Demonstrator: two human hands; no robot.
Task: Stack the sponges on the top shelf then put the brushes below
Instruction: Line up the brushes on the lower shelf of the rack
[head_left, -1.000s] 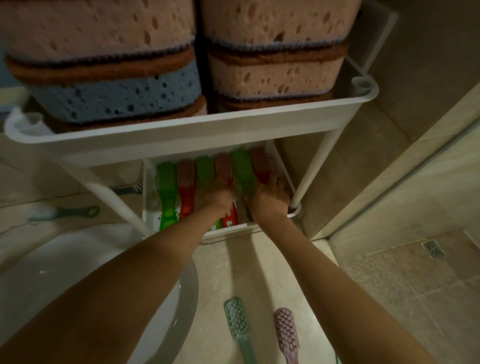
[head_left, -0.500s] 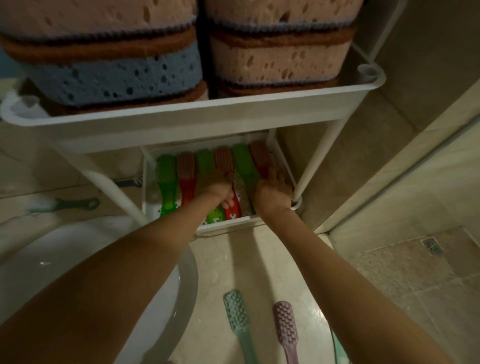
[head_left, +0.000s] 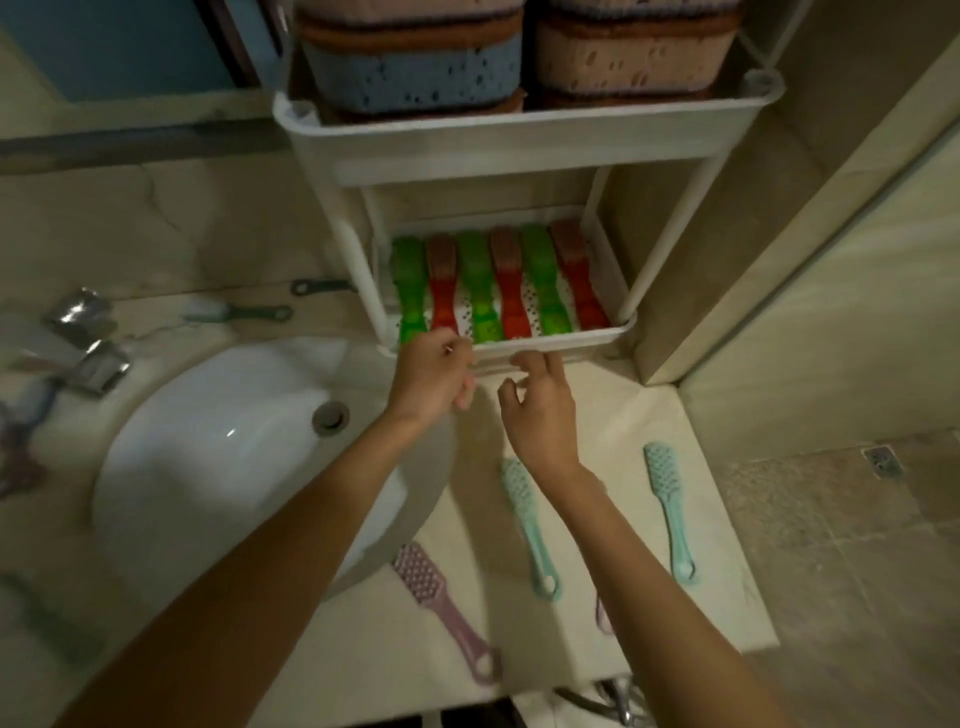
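Note:
A white rack stands on the counter. Its top shelf (head_left: 519, 140) holds two stacks of sponges: a blue sponge (head_left: 415, 78) under others on the left, pink sponges (head_left: 628, 57) on the right. The lower shelf (head_left: 561, 340) carries several green brushes (head_left: 478, 291) and red brushes (head_left: 509, 286) lying side by side. My left hand (head_left: 434, 376) hovers at the lower shelf's front edge, fingers loosely curled, holding nothing. My right hand (head_left: 540, 410) sits just in front of the shelf with relaxed fingers, empty. On the counter lie two teal brushes (head_left: 670, 509) and a pink brush (head_left: 441, 608).
A white sink basin (head_left: 218, 457) with a drain fills the left, a chrome tap (head_left: 83, 338) beside it. More brushes lie behind the sink (head_left: 239, 312). The counter edge drops to a tiled floor (head_left: 841, 545) on the right. A wall corner stands right of the rack.
Both hands have pulled back out of the lower shelf to its front edge, leaving the green and red brushes lined up. The view has shifted back and up.

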